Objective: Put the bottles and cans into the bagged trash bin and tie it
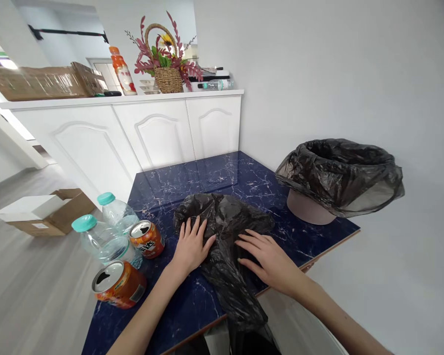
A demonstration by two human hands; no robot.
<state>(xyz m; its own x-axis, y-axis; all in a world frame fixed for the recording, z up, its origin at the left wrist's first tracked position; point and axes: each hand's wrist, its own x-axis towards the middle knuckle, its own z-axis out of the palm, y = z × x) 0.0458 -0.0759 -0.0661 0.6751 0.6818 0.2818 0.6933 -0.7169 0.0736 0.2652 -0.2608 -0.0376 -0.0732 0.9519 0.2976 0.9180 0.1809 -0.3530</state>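
A crumpled black plastic bag [225, 217] lies on the dark blue marbled table [207, 172], its narrower end hanging over the front edge. My left hand [192, 245] rests palm down on the bag's left part, fingers spread. On the right side of the bag lies my right hand [264, 259], its fingers apart and flat against the plastic. Left of my left hand stand two orange cans, one nearer [128, 286] and one farther [151, 241], beside two clear bottles with teal caps [109, 241] [116, 212].
A pinkish bin [307, 208] lined with a black bag [340, 172] stands at the table's right edge by the wall. Behind the table, a white cabinet [155, 133] holds a flower basket [168, 79] and an orange-capped bottle [123, 74]. An open cardboard box [64, 214] sits on the floor.
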